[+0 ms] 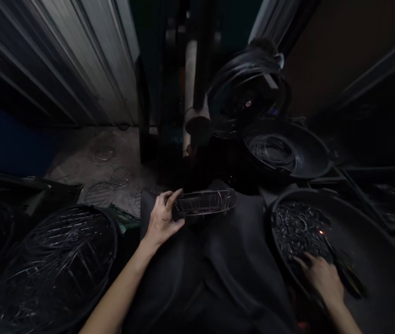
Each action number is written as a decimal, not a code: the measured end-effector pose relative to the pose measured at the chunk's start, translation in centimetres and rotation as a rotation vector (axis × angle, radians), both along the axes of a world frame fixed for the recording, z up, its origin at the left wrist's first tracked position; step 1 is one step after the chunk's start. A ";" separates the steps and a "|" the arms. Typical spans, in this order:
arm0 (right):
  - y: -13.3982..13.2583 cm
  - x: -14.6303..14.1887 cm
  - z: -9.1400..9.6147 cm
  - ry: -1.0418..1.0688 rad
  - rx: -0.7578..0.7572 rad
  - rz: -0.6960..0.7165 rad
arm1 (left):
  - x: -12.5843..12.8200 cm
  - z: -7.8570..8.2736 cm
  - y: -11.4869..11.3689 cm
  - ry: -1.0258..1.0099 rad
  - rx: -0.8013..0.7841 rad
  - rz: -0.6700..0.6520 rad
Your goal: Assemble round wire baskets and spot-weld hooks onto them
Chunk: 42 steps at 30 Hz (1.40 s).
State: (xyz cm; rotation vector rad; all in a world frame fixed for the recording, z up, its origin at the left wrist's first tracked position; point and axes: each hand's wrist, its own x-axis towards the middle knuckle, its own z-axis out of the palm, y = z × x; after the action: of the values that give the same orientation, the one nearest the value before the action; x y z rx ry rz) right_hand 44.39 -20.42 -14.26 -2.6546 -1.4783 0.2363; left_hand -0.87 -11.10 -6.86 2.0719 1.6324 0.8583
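- Nearest, we note dark cloth over the person's lap, cut off by the bottom edge.
- Left hand grasps a wire basket by its left end, fingers hiding that corner. Basket sits above the lap, right end free.
- Right hand reaches among small metal pieces in a wide dark pan. Its fingertips blur into the heap; we cannot tell whether they have closed on any.
- Just beside that hand, a tool with yellowish-dark handles leans in the pan; shadow keeps us from naming its type.
- To the left, a round dark container heaped with bent wire pieces, individual shapes hard to separate.
- Beyond it, grey, stained floor with round wire pieces lying on it.
- Ahead, a dark machine with a pale cylinder; faint marks on its front, too dim for us to read.
- Right of the machine, a coil of wire in a shallow dish; behind, a larger wire bundle, blurred.
- Farthest, we see ribbed pale wall panels; room very dim.
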 end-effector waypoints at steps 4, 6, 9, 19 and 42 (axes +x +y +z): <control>-0.2 -0.3 1.9 -0.056 0.025 -0.015 | 0.8 0.2 0.1 0.123 -0.117 -0.075; 0.3 -1.6 3.6 -0.037 0.157 -0.063 | 0.5 0.0 0.4 0.126 -0.127 -0.120; 1.5 -5.1 6.0 0.135 0.325 -0.150 | -0.3 -0.3 0.7 0.080 -0.128 -0.229; 4.3 -17.4 7.7 0.984 0.288 -0.033 | 0.1 -0.9 1.7 -0.196 -0.068 -0.189; 11.9 -28.6 11.5 0.587 0.630 0.490 | -0.6 3.4 3.5 -0.010 0.139 -0.208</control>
State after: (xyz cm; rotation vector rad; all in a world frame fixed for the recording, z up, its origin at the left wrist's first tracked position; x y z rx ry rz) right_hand 15.84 -8.53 -2.80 -1.5418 -1.6046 0.4453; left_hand -1.45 -7.64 -3.43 2.2788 1.3563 0.9310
